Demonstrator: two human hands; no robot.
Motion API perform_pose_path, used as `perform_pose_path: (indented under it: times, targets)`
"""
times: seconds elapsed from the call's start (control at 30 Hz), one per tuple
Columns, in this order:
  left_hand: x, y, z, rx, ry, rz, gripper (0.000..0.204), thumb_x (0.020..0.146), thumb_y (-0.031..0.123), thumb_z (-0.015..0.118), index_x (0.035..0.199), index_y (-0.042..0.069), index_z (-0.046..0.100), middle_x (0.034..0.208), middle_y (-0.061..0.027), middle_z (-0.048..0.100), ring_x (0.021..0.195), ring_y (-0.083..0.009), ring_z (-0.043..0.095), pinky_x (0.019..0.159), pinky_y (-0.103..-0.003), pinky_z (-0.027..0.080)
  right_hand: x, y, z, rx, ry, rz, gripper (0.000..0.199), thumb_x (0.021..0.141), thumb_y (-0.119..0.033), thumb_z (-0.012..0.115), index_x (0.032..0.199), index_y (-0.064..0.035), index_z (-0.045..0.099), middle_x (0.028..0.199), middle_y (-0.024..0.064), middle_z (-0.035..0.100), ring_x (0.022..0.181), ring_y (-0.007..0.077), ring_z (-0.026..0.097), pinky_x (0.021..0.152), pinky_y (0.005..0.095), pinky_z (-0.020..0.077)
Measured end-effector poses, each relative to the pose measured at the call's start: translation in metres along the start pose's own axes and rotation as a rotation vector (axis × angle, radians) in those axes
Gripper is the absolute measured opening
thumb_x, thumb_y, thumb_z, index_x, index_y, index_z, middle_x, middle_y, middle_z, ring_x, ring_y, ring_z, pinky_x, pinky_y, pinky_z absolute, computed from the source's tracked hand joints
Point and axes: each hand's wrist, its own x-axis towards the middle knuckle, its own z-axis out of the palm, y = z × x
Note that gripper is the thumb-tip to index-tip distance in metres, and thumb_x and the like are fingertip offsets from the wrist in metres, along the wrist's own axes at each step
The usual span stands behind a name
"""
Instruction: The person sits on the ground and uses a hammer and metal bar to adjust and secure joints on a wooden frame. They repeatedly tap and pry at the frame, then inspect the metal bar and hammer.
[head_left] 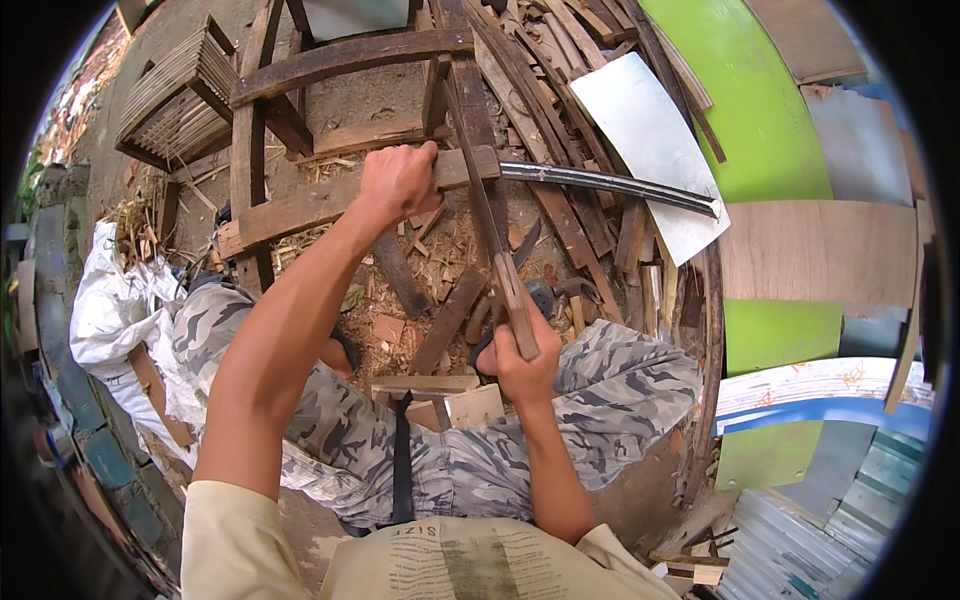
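My right hand (530,360) is wrapped round the wooden handle of a handsaw (482,205). Its long narrow blade points away from me and crosses a wooden plank (310,205) close to the plank's right end. Left of the blade, my left hand (400,180) is closed over that plank, its fingertips partly hidden. The plank rests across a dark wooden frame (250,140). From the plank's right end a black and silver strip (610,182) runs out to the right; how the two meet is not clear.
A slatted wooden crate (185,105) stands at the far left. Wood scraps (450,315) and shavings cover the ground between my feet. Piled boards (550,130), a white sheet (640,130) and green panels (765,110) lie on the right. A white sack (110,300) is beside my left leg.
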Motion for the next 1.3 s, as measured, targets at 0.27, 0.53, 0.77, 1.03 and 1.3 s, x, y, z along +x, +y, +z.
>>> perform_pose_path:
  times: [0.27, 0.53, 0.77, 1.03, 1.3]
  targets:
    - [0.000, 0.000, -0.004, -0.006, 0.004, 0.018, 0.038, 0.068, 0.023, 0.073, 0.099, 0.004, 0.060, 0.081, -0.0201, 0.070, 0.075, -0.0393, 0.069, 0.066, -0.049, 0.055, -0.061, -0.002, -0.025, -0.122, -0.004, -0.227, 0.061, 0.079, 0.001, 0.056, 0.139, 0.0082, 0.055, 0.106, 0.0210, 0.074, 0.085, 0.0153, 0.073, 0.073, 0.0268, 0.0554]
    - [0.004, -0.006, 0.000, -0.002, -0.008, -0.006, 0.039, 0.069, 0.023, 0.072, 0.100, 0.005, 0.060, 0.082, -0.0203, 0.071, 0.077, -0.0394, 0.070, 0.067, -0.049, 0.055, -0.051, 0.002, -0.022, -0.058, 0.005, -0.086, 0.057, 0.081, 0.000, 0.057, 0.137, 0.0074, 0.057, 0.104, 0.0175, 0.074, 0.083, 0.0150, 0.071, 0.074, 0.0279, 0.0550]
    - [0.004, 0.003, -0.006, 0.004, -0.041, -0.024, 0.040, 0.068, 0.024, 0.073, 0.101, 0.005, 0.059, 0.082, -0.0203, 0.070, 0.079, -0.0397, 0.070, 0.068, -0.049, 0.055, -0.063, 0.002, -0.030, -0.054, 0.013, -0.106, 0.056, 0.079, 0.000, 0.055, 0.135, 0.0069, 0.060, 0.098, 0.0172, 0.073, 0.076, 0.0146, 0.068, 0.070, 0.0278, 0.0532]
    - [0.004, -0.003, 0.000, -0.007, -0.007, 0.007, 0.041, 0.068, 0.025, 0.073, 0.100, 0.005, 0.059, 0.076, -0.0190, 0.069, 0.072, -0.0379, 0.069, 0.064, -0.049, 0.055, -0.040, -0.004, -0.016, -0.073, 0.012, -0.087, 0.055, 0.081, -0.001, 0.058, 0.136, 0.0044, 0.060, 0.089, 0.0147, 0.071, 0.068, 0.0138, 0.063, 0.063, 0.0292, 0.0515]
    - [0.003, 0.002, -0.003, 0.011, -0.027, 0.028, 0.041, 0.068, 0.024, 0.074, 0.101, 0.006, 0.059, 0.075, -0.0163, 0.068, 0.069, -0.0337, 0.068, 0.063, -0.045, 0.055, -0.022, -0.011, -0.019, -0.070, -0.016, -0.113, 0.056, 0.081, -0.001, 0.056, 0.137, 0.0046, 0.059, 0.097, 0.0167, 0.073, 0.072, 0.0123, 0.065, 0.066, 0.0265, 0.0518]
